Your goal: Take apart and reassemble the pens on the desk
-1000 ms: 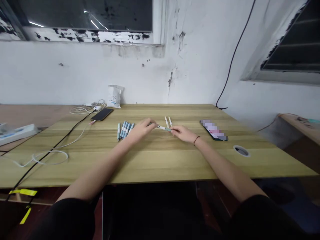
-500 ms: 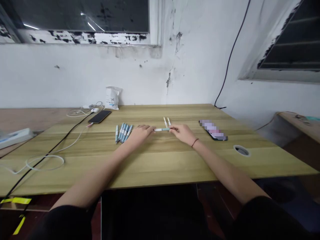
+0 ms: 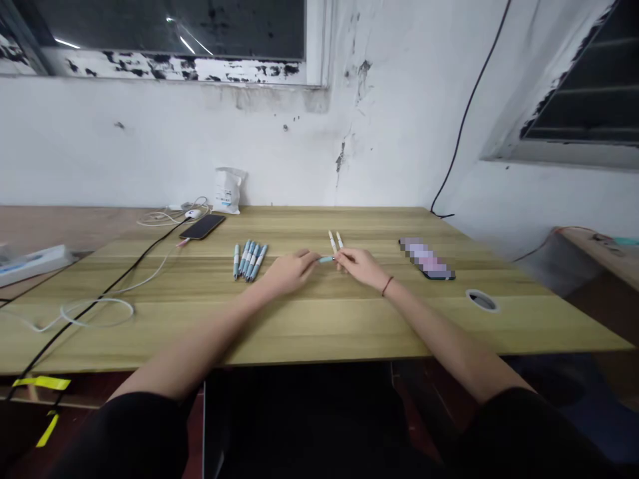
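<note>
While a row of blue pens [image 3: 248,261] lies on the desk [image 3: 349,326], the left hand [image 3: 289,274] holds its fingers [image 3: 310,256] pressed together at one end of a pale-blue pen [image 3: 325,259]. The right hand [image 3: 360,267] pinches the other end between its fingers [image 3: 345,255], just below two white pens [image 3: 335,239].

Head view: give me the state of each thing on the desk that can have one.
Left hand: fingertips at the pen, contact unclear.
Right hand: pinching the pen.
Pen: held level between the hands.
Blue pens: lying side by side.
White pens: lying parallel.
Black phone: face up, screen dark.
Other phone: screen pixelated.
</note>
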`<state>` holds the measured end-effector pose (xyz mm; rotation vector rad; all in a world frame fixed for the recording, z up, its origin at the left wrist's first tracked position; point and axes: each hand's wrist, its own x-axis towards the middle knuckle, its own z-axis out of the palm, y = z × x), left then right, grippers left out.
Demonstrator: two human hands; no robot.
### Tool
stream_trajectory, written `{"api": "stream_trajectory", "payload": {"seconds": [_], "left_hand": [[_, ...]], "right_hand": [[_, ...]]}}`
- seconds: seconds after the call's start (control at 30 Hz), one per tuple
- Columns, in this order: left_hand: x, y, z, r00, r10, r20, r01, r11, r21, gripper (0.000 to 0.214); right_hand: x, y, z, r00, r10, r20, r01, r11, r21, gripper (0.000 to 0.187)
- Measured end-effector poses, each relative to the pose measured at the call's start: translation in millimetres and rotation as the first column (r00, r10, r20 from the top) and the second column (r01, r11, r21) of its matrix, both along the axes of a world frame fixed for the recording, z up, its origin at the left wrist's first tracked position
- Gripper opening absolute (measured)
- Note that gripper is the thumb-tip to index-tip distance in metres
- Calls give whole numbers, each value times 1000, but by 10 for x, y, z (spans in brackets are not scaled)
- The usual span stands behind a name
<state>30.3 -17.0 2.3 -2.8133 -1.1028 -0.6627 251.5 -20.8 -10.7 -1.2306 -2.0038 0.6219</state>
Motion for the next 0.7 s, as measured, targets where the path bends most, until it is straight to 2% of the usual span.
{"api": "stream_trajectory", "payload": {"seconds": [0.17,0.33,0.53,0.7], "left_hand": [[37,3,-62,999,-21,43,24,998,-66,37],[46,-2,-78,996,-16,83,22,997,-69,38],[84,-39,-55,997,-32,66,35,998,-52,42],[96,-51,-39,992,-32,124,51,987,-155,39]], "right_hand": [[-18,-7,0,996,50,-79,-50,999,13,21],[-28,-40,19,990,98,-104,-99,995,-5,29],[-44,-76,40,998,-7,63,7,1000,12,43],[-36,-45,1,999,46,9,-47,999,22,28]]}}
